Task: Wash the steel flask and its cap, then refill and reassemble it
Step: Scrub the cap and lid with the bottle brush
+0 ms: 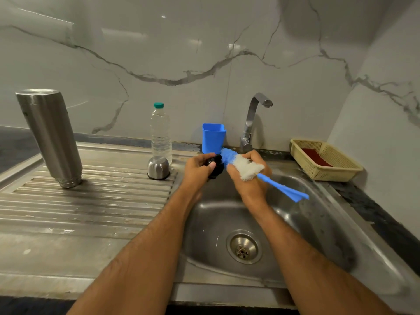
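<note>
We have one wide-angle view, from the person's head, looking forward and down. It sits close above the sink [318,235], both forearms reaching in from the near edge, the wall [181,42] filling the far half.

At frame left, the ribbed steel drainboard [91,201] carries the inverted steel flask [48,137], a steel cup [158,167] and a plastic water bottle [160,133]; at right, the dark counter [372,208] holds a cream basket [327,159].

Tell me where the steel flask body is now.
In the head view, the steel flask stands upside down at far left on the draining board, left of the water bottle.
</note>
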